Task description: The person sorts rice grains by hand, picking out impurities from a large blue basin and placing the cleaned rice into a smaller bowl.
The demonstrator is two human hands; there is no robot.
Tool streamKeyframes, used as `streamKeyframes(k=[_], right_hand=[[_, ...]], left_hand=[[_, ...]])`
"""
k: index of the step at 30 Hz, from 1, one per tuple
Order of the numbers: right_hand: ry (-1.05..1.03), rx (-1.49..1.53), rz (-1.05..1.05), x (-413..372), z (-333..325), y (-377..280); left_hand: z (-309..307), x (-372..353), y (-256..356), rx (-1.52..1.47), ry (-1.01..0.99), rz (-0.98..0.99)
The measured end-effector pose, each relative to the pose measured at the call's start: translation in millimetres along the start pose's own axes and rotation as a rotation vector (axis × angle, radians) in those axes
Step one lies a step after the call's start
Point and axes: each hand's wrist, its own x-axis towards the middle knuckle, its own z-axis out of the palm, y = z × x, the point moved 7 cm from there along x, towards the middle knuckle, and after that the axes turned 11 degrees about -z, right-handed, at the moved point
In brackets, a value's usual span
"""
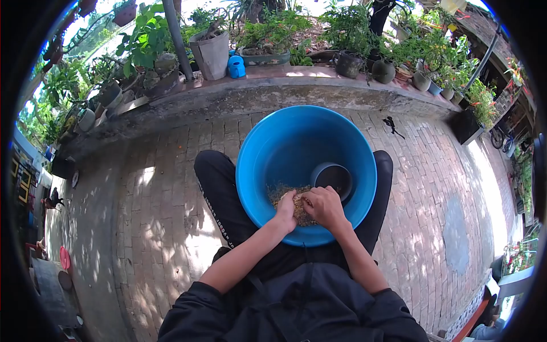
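Observation:
A large round blue tub (250, 154) sits between my bent legs, with a pile of small yellow-brown grain (307, 221) on the near side of its floor. My left hand (286, 211) is cupped low over the pile, its fingers curled around some of the grain. Beside it, almost touching, my right hand (326, 206) has its fingers bent inward; whatever they pinch is too small to make out. A smaller dark-grey round bowl (333, 175) stands inside the tub, just beyond my right hand, which overlaps its near rim. The fingertips of both hands are partly hidden.
Brick paving (154, 199) surrounds me, patched with sunlight. Ahead runs a low ledge (296, 80) lined with potted plants and a small blue watering can (236, 66). A black strap-like object (393, 126) lies to the right. Far left stands a dark chicken (54, 199).

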Motion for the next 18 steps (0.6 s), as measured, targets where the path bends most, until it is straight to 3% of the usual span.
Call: streamKeyframes(k=[6, 12, 18], right_hand=[[0.074, 0.087, 0.039, -3.3, -5.3, 0.8], [0.167, 0.340, 0.184, -9.7, -11.8, 10.6], [0.168, 0.388, 0.220, -10.0, -10.1, 11.7]], left_hand=[[-3.5, 2.0, -0.4, 0.009, 0.041, 0.011], [17.6, -15.8, 1.5, 0.028, -0.043, 0.007], [14.6, -7.7, -1.4, 0.027, -0.097, 0.001]])
